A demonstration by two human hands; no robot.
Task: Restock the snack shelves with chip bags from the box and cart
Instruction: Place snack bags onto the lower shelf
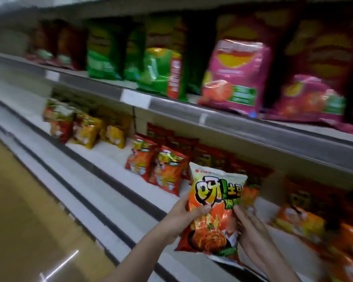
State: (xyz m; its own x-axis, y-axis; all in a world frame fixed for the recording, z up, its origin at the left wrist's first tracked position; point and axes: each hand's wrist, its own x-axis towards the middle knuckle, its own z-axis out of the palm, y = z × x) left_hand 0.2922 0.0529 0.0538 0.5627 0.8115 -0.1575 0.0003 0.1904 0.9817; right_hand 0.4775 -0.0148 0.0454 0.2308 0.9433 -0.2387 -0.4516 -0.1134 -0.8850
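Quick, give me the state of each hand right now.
Left hand: grips the orange chip bag, thumb across its front.
Right hand: open, straight fingers against the bag's right side.

An orange-red chip bag (214,212) with a white top and bold yellow lettering is held upright, slightly tilted, in front of the middle shelf (118,165), just beside matching red bags (167,169) stood in rows there.

Chip bag (212,212) between left hand (183,214) and right hand (251,231), before lower shelf (110,159); bagged snacks (234,76) on upper shelf (192,106).
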